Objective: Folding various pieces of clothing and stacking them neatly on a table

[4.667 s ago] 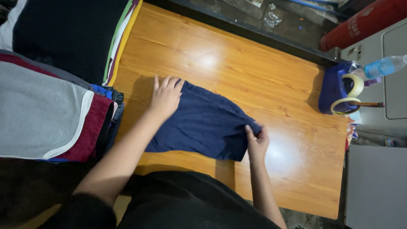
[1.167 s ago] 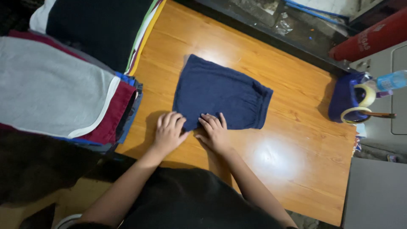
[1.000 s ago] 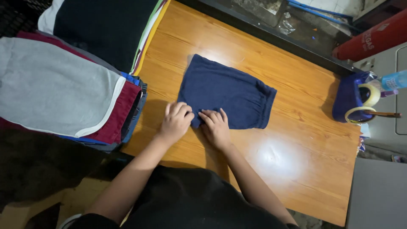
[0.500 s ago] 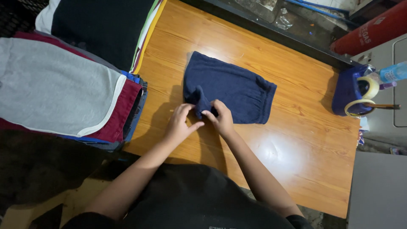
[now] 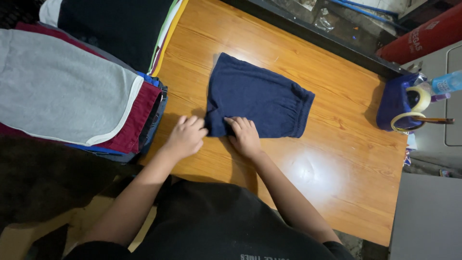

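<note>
A pair of navy blue shorts [image 5: 260, 98] lies folded flat on the wooden table [image 5: 337, 178], its elastic waistband towards the right. My left hand [image 5: 185, 137] rests at the near left corner of the shorts, fingers curled on the cloth's edge. My right hand [image 5: 245, 137] presses down on the near edge just beside it, fingers together on the fabric. Both hands are close to each other, almost touching.
A stack of folded clothes [image 5: 72, 91] in grey, maroon and black fills the left side. At the right edge stand a blue holder [image 5: 397, 103] with tape rolls [image 5: 417, 98] and a bottle [image 5: 447, 82]. A red cylinder [image 5: 423, 36] lies beyond the table.
The shorts went from spread wide to a folded rectangle. My hands came together at the near edge and shifted slightly left along it.
</note>
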